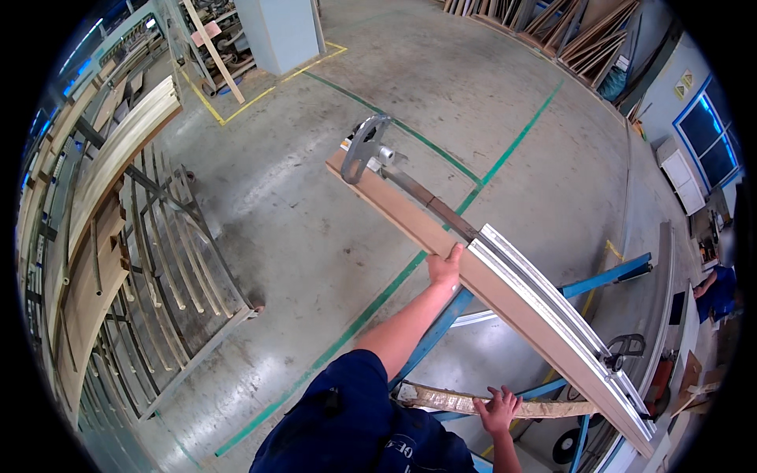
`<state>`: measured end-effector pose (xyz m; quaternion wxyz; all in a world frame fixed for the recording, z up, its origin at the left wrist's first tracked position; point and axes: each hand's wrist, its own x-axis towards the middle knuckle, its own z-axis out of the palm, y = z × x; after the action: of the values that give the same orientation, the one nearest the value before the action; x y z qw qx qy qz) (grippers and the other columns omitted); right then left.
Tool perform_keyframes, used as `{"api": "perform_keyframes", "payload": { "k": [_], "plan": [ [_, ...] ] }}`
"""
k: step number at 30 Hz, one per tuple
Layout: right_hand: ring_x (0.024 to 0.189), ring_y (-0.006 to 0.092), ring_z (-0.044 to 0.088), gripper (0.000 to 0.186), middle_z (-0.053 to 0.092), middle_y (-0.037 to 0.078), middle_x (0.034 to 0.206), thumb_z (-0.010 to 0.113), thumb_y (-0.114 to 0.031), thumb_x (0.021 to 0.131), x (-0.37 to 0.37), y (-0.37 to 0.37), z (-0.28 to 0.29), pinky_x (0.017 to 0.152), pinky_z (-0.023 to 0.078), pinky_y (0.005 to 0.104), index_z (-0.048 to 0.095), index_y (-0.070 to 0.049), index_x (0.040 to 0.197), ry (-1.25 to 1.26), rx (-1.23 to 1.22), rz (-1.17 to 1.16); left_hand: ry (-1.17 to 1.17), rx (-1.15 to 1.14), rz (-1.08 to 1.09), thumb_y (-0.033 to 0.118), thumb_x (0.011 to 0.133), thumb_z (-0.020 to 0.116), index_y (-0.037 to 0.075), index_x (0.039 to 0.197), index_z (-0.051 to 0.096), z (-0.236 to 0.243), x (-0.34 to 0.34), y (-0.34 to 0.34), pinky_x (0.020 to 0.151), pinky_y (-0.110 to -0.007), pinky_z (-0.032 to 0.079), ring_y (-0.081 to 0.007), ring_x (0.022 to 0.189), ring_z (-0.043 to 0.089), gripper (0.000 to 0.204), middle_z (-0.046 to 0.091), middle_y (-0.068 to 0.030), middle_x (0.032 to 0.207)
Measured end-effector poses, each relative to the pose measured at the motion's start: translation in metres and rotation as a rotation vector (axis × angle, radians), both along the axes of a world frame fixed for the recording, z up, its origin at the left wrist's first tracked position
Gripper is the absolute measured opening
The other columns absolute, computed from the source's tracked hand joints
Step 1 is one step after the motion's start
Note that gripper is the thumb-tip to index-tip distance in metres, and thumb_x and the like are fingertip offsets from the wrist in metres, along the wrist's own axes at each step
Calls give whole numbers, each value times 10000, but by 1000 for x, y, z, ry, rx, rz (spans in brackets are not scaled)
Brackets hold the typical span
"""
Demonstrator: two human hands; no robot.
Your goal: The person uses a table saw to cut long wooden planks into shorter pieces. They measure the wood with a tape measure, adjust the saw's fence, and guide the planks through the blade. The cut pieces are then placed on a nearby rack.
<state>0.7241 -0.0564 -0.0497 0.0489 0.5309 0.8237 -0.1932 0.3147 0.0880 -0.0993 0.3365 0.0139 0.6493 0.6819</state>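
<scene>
- Lower centre of the frame: pale lettering [403, 449] on the dark blue clothing [331, 414], only partly visible.
- Upper right: a small yellowish sign [684, 84] on the pale wall [661, 106], too small to read.
- Upper left: a pink sheet [206, 32] by a leaning plank [222, 67], its surface illegible.

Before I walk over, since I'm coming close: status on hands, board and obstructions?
Left hand on board. Right hand open at rough strip. Grey fitting overlaps board's far end.
</scene>
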Motion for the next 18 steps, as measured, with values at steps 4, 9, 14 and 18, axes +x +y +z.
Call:
{"api": "perform_keyframes", "payload": {
  "k": [4, 9, 14, 18],
  "plan": [
    [1422, 345, 389, 653, 500, 170, 1400, 718, -648, 823, -6, 5, 4, 1218, 81, 620, 659, -199, 1294, -2, 1, 30, -25, -12, 146, 385, 896, 810, -121, 1205, 598, -1, -34, -4, 935, -408, 527, -294, 1077, 675, 630, 698, -222, 1157],
    [1419, 353, 391, 661, 500, 178, 1400, 719, -645, 822, -7, 2, 8, 1217, 84, 624, 656, -192, 1299, -5, 15, 13, -123, 41, 35, 380, 904, 802, -120, 1208, 605, 16, -71, -18, 939, -393, 519, -274, 1083, 666, 617, 698, -209, 1189],
    [1418, 348, 386, 657, 504, 182, 1394, 727, -640, 817, -8, 0, 5, 1222, 74, 622, 661, -185, 1285, 12, 22, 18, -138, -96, 60, 456, 845, 840, -114, 1342, 478, 17, -74, -17, 1027, -404, 479, -294, 1226, 597, 839, 605, -239, 1355],
    [1420, 355, 385, 659, 513, 188, 1381, 713, -644, 827, -14, -1, 9, 1219, 78, 623, 668, -177, 1290, 17, 25, 14, -129, -97, 15, 459, 813, 863, -104, 1363, 464, 25, -37, -20, 1057, -397, 462, -300, 1256, 576, 882, 588, -229, 1375]
  ]
}}
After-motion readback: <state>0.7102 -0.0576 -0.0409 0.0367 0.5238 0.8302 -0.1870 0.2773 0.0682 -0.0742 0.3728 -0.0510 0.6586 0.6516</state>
